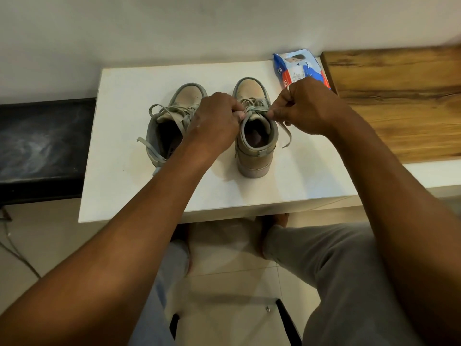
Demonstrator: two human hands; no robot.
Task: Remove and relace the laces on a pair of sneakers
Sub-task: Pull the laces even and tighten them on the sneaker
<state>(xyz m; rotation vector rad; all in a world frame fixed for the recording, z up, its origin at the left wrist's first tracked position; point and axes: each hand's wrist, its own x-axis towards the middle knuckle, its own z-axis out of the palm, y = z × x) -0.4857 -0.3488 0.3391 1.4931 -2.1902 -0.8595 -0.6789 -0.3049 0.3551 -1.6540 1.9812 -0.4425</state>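
Two beige and grey-green sneakers stand side by side on a white table (124, 191), toes pointing away from me. Over the collar of the right sneaker (254, 148), my left hand (217, 116) pinches the grey lace (252, 109) at its left side. My right hand (306, 106) pinches the same lace at the right side, and a loose lace end (287, 136) hangs down beside the shoe. The left sneaker (162, 136) stands untouched, its lace (152, 151) loose and trailing over the collar and down the heel.
A blue and white packet (299, 67) lies at the table's far right corner, just behind my right hand. A wooden surface (399, 96) adjoins on the right, a black bench (42, 146) on the left. A white wall stands behind. My legs and a stool are below the table edge.
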